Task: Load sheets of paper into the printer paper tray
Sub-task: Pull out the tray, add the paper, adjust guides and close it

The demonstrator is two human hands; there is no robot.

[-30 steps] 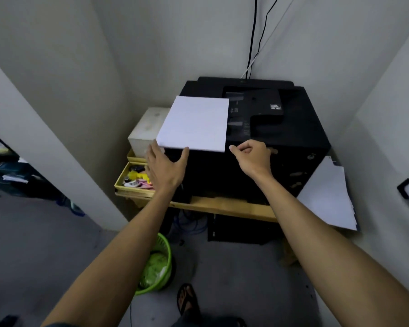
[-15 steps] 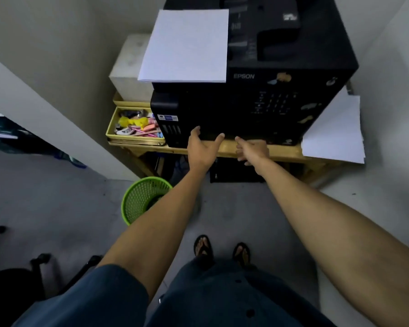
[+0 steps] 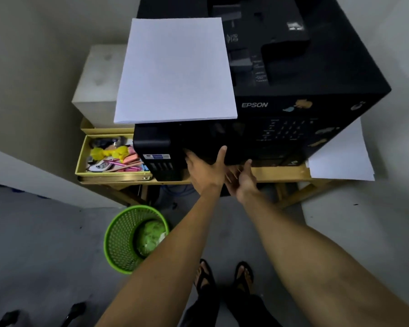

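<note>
**Paper tray not yet opened; no sheets loaded**

While the stack of paper (image 3: 175, 72) lies flat on top of the printer (image 3: 316, 95), at its left side and overhanging the front edge a little, I find none of it loaded. Both my hands are low at the printer's front, close together. My left hand (image 3: 204, 169) has its fingers reaching into the dark recess there, thumb up against the face; whether they grip anything I cannot tell. My right hand (image 3: 242, 177) is spread, holding nothing. I judge the tray has yet to be drawn out. Loose sheets (image 3: 340, 159) lie on the bench (image 3: 279, 173) at right.
</note>
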